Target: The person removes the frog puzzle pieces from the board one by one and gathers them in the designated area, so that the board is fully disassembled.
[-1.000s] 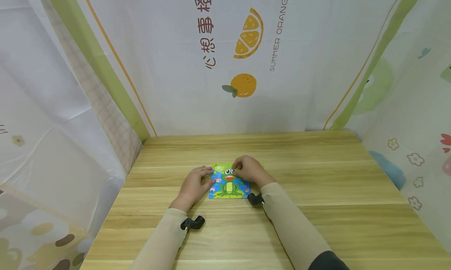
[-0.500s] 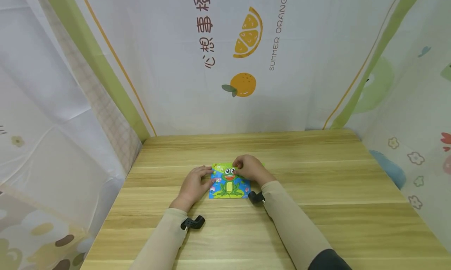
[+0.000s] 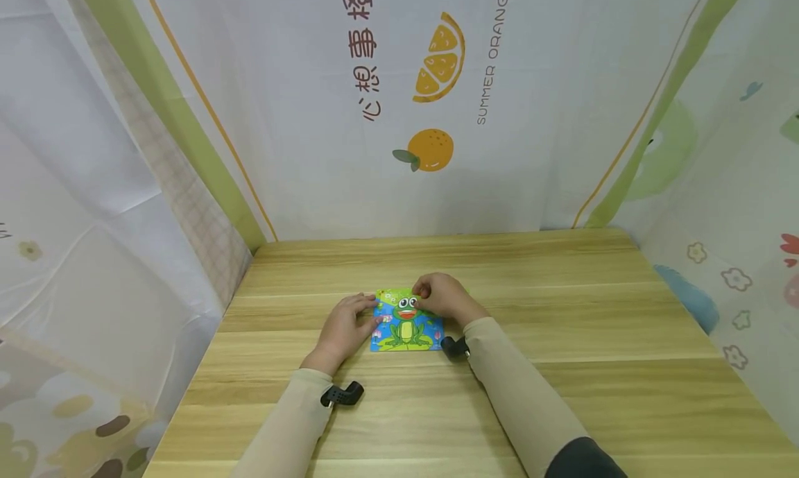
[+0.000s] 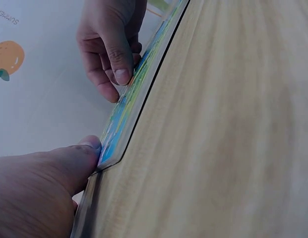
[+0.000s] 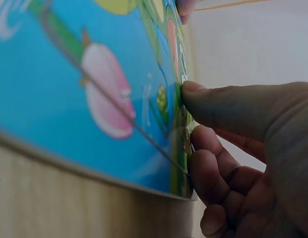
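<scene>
While flat, frog picture with both hands at edges.

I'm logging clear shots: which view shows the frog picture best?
The head view: the frog picture shows nearly whole from above, though the right hand covers its upper right. The left wrist view catches it nearly edge-on; the right wrist view, only a close-up portion with a pink flower.

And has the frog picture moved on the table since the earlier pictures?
No, the frog picture shows no visible shift against the table.
</scene>
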`<move>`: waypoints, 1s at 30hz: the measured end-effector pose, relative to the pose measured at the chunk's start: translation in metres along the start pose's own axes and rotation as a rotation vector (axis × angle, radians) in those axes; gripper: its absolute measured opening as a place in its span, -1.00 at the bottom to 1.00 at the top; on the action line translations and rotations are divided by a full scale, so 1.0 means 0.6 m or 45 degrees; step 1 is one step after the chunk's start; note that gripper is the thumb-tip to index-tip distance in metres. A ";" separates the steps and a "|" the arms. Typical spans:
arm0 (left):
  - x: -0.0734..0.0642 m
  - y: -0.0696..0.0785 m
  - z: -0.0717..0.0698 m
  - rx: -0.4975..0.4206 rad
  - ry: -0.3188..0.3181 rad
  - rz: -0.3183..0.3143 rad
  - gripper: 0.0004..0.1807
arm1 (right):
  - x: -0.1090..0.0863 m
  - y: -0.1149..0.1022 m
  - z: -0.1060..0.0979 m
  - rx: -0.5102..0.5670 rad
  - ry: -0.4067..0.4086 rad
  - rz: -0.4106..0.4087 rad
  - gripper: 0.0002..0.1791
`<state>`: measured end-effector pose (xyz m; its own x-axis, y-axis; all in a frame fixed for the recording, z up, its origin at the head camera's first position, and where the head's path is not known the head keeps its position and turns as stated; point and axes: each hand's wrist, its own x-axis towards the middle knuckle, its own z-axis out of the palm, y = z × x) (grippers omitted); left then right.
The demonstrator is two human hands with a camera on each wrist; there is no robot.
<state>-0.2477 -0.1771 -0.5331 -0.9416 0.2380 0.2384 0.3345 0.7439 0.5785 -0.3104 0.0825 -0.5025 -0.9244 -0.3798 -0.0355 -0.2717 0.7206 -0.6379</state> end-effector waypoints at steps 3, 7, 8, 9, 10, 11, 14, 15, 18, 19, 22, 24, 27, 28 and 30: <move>0.000 0.000 0.000 -0.001 -0.002 -0.004 -0.56 | 0.001 0.000 -0.001 0.006 -0.006 -0.002 -0.81; 0.000 0.002 -0.001 -0.001 -0.008 -0.018 -0.56 | 0.003 0.002 -0.003 0.009 -0.020 -0.001 -0.81; 0.000 0.002 -0.001 0.002 -0.009 -0.017 -0.55 | 0.003 0.002 -0.004 0.007 -0.025 -0.002 -0.81; 0.000 0.003 -0.001 0.006 -0.010 -0.019 -0.55 | 0.003 0.002 -0.004 0.007 -0.029 -0.002 -0.82; 0.000 0.003 -0.001 0.012 -0.010 -0.018 -0.54 | 0.003 0.002 -0.005 0.005 -0.035 -0.001 -0.82; 0.000 0.003 -0.001 0.017 -0.010 -0.016 -0.54 | 0.004 0.002 -0.005 0.004 -0.040 0.001 -0.83; 0.000 0.003 -0.001 0.037 -0.010 -0.009 -0.54 | 0.004 0.001 -0.006 0.013 -0.057 0.010 -0.82; 0.001 0.003 0.000 0.039 -0.009 -0.009 -0.54 | 0.004 0.000 -0.007 0.018 -0.062 0.015 -0.82; 0.001 0.002 0.001 0.040 -0.007 -0.004 -0.54 | 0.005 -0.001 -0.006 0.027 -0.073 0.021 -0.80; 0.000 0.002 0.001 0.039 -0.008 -0.004 -0.54 | 0.006 -0.001 -0.006 0.027 -0.076 0.020 -0.79; -0.001 0.001 0.001 0.042 -0.011 -0.002 -0.53 | 0.007 -0.002 -0.005 0.020 -0.083 0.020 -0.78; -0.001 0.002 0.001 0.045 -0.012 -0.001 -0.53 | 0.008 -0.004 -0.004 0.006 -0.088 0.025 -0.76; -0.002 0.002 0.001 0.042 -0.013 0.000 -0.54 | 0.009 -0.006 -0.004 -0.005 -0.097 0.036 -0.76; -0.001 0.002 0.001 0.038 -0.013 -0.001 -0.54 | 0.010 -0.006 -0.004 -0.005 -0.099 0.039 -0.76; -0.001 0.001 0.001 0.035 -0.016 -0.003 -0.55 | 0.010 -0.007 -0.005 0.014 -0.107 0.045 -0.77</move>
<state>-0.2472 -0.1763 -0.5331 -0.9428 0.2439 0.2272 0.3313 0.7612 0.5576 -0.3155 0.0789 -0.4976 -0.9076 -0.4018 -0.1221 -0.2357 0.7281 -0.6436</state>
